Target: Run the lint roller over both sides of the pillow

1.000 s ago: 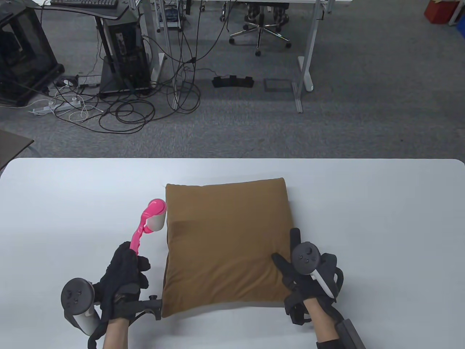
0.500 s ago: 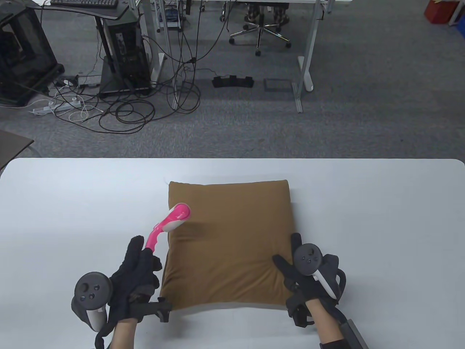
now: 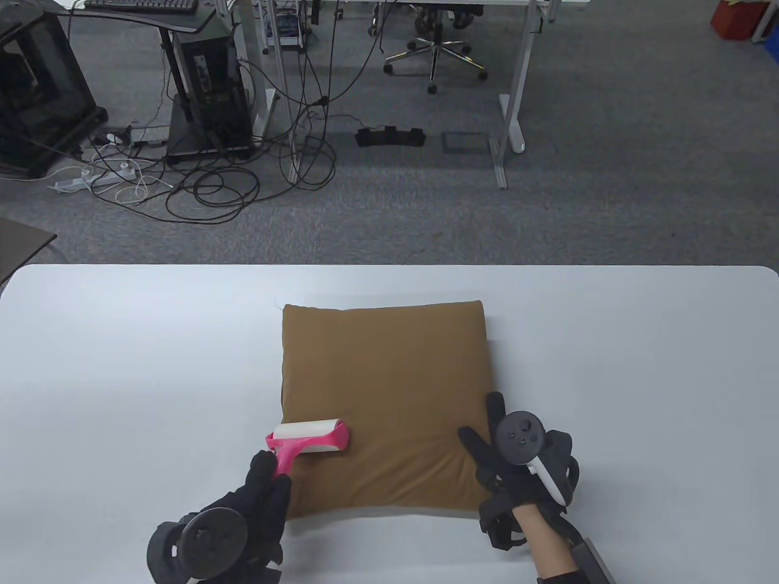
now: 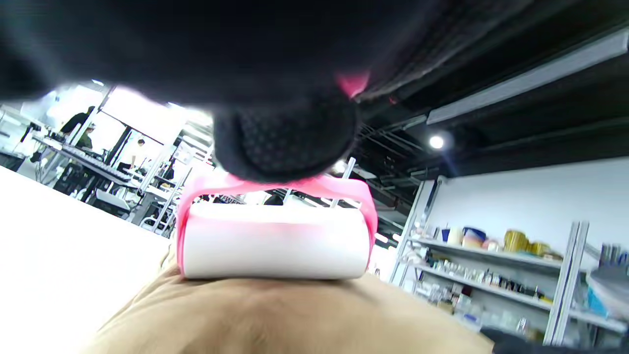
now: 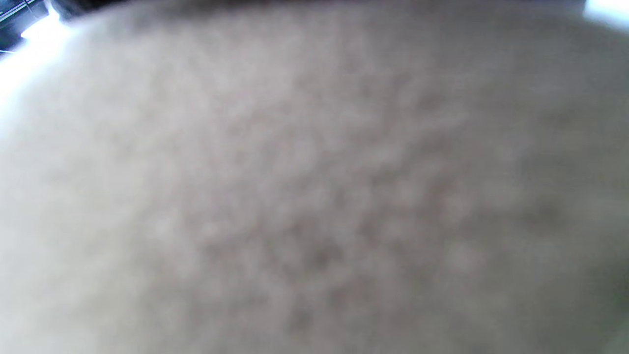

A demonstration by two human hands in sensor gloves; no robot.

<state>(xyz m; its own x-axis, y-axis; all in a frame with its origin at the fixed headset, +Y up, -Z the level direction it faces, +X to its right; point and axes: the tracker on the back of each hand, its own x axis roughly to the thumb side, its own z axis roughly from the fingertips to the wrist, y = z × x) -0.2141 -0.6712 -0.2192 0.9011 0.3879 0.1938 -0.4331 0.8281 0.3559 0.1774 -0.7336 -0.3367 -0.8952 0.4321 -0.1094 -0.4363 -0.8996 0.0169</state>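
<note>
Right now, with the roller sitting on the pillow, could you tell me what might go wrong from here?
1. The lint roller sits at the pillow's near left edge; a sideways drift could run it off onto the table.
2. Only the right hand pins the pillow, at its near right corner, so a firm push may slide or bunch the far side.
3. The left hand grips the handle low, which may give uneven pressure.

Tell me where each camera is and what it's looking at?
Table view: looks down at the table; brown pillow, both hands, left hand, right hand.
Left wrist view: low by the pillow, facing the lint roller; a gloved fingertip shows.
Right wrist view: only a blur; no hand shows.
Shared: table and left wrist views both show roller on pillow.
</note>
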